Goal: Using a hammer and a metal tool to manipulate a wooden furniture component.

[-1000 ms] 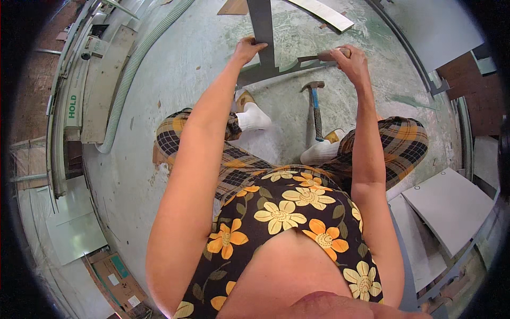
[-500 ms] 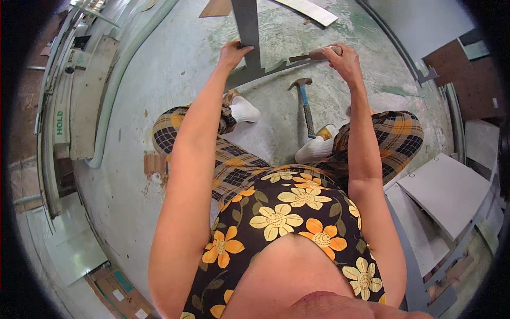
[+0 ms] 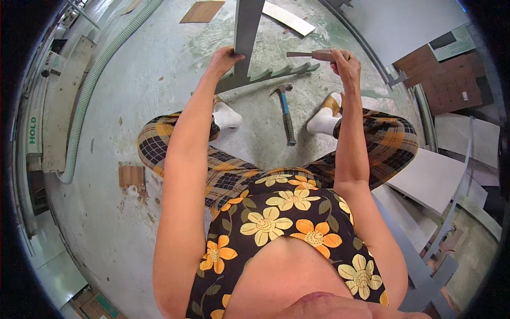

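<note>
My left hand [image 3: 226,59] is closed round the edge of an upright grey board [image 3: 247,34]. At its foot, this board meets a low grey strip [image 3: 265,76] with a row of notches along its edge. In my right hand [image 3: 346,66] is a chisel [image 3: 311,55] with a brown handle, its flat blade pointing left. The blade is apart from the upright board and appears beyond the notched strip. A claw hammer [image 3: 286,114] with a blue and black handle lies on the floor between my feet.
Brown board scraps [image 3: 132,176] and a pale strip [image 3: 288,18] lie on the floor. A ribbed hose [image 3: 101,85] runs along the left beside long boards [image 3: 68,106]. White panels [image 3: 427,178] are stacked at my right, and a large pale panel [image 3: 406,26] stands at the far right.
The view has shifted. My right hand has lifted the chisel away from the notched strip, whose notches now show plainly. My right foot has moved outward from the hammer. My left hand keeps its grip.
</note>
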`<state>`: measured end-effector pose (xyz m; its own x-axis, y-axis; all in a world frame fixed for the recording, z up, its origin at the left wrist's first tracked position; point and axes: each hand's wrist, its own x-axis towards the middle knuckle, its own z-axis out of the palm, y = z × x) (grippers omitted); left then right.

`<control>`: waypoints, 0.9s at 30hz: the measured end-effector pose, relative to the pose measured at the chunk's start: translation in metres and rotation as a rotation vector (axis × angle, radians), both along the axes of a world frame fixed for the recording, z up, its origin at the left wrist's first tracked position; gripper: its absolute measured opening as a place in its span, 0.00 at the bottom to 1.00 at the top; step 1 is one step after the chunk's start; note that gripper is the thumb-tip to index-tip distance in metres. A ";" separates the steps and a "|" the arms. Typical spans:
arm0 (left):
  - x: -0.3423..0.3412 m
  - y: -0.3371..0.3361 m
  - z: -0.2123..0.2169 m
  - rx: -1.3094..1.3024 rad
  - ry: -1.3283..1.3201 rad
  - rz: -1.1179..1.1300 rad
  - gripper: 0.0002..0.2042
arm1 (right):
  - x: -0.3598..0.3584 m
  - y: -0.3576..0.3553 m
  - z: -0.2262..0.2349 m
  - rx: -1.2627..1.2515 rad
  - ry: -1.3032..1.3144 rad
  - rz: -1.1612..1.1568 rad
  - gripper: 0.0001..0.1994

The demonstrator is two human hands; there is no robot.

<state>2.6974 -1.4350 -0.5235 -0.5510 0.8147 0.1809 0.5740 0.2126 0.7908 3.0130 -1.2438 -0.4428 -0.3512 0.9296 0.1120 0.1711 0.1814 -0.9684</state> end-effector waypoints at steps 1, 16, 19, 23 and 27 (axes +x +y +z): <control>-0.015 -0.006 -0.008 -0.006 -0.030 -0.023 0.16 | -0.009 -0.008 0.007 -0.026 0.027 0.027 0.15; 0.001 0.001 0.006 -0.091 -0.040 -0.093 0.11 | -0.029 0.002 -0.005 -0.009 0.148 0.135 0.12; -0.002 0.001 0.009 -0.072 -0.105 -0.156 0.10 | -0.044 -0.003 -0.008 -0.036 0.154 0.142 0.12; -0.006 0.001 0.005 0.070 -0.228 -0.361 0.12 | -0.064 -0.010 -0.005 -0.081 0.125 0.174 0.13; 0.003 0.006 0.006 0.177 -0.175 -0.232 0.15 | -0.071 -0.010 -0.010 -0.056 0.034 0.186 0.13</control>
<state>2.7007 -1.4294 -0.5179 -0.3895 0.8865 0.2499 0.4435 -0.0573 0.8945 2.9421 -1.2536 -0.4526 -0.5148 0.8539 0.0766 0.1063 0.1523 -0.9826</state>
